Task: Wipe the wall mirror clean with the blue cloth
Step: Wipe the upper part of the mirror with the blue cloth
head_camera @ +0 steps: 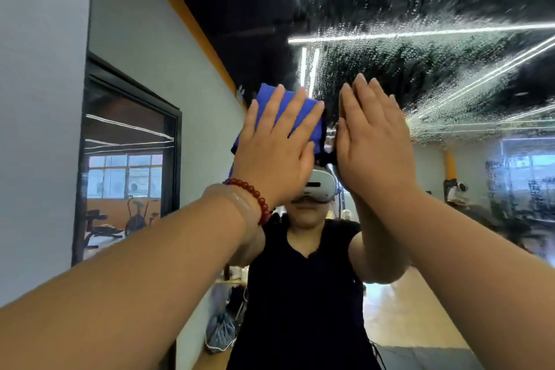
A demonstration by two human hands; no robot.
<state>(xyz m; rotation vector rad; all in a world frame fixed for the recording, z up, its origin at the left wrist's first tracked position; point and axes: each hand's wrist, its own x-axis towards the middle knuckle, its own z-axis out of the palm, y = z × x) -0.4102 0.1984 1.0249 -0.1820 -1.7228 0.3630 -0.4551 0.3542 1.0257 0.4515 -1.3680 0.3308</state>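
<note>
Gray wall [45, 99] fills the left edge of the view, and beside it a large mirror [420, 9] covers everything else. Droplets [390, 69] speckle the upper half of the glass in wide smeared bands, over the reflection of a dark ceiling crossed by bright light strips [420, 33]. The lower half of the glass looks clearer. It shows the reflection of a person [300, 294] in a black sleeveless top with a white headset [319, 186].

Both arms reach up and forward to the glass at about head height. The left hand [276, 153] lies flat with its fingers straight and spread, pressing the blue cloth [289, 108] against the mirror. The cloth is folded into a pad under the palm. Its blue fabric shows between the fingers and sticks out past the fingertips at the top and at the left side. A bracelet [255, 195] of dark red beads circles the left wrist.

The right hand [372, 147] is just beside the cloth on its right, not touching it. Its fingers are straight and close together, holding nothing, and it meets its own reflection on the glass.

At the left, a dark-framed pane [129, 144] shows windows and exercise bikes [135, 216].
</note>
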